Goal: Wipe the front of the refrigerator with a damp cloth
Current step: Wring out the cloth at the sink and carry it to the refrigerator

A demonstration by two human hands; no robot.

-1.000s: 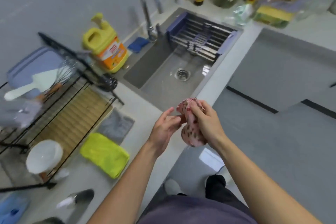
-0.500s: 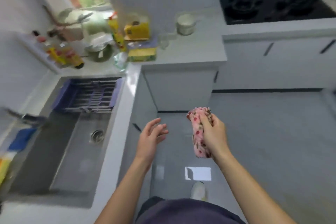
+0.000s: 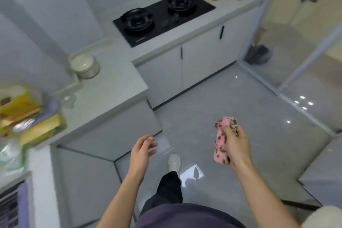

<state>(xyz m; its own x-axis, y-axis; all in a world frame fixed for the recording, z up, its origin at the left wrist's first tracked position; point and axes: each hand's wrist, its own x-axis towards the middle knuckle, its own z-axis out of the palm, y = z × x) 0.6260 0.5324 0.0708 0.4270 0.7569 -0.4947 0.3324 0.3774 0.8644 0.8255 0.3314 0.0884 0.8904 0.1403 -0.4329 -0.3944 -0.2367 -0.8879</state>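
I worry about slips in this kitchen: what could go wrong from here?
1. The cloth, bunched in the right hand, is held over the glossy floor; if it is wet, drips could make the floor slippery under the shoe.
2. The left hand is open and looks close to the cabinet corner; it might bump it.

The person has turned away from the slatted sink drying rack (image 3: 9, 207) — now only at the lower left edge — toward the black two-burner glass hob (image 3: 162, 16), and the left hand (image 3: 142, 151) has let go of the bunched pink spotted cloth (image 3: 221, 141), leaving the right hand (image 3: 236, 146) alone gripping it.
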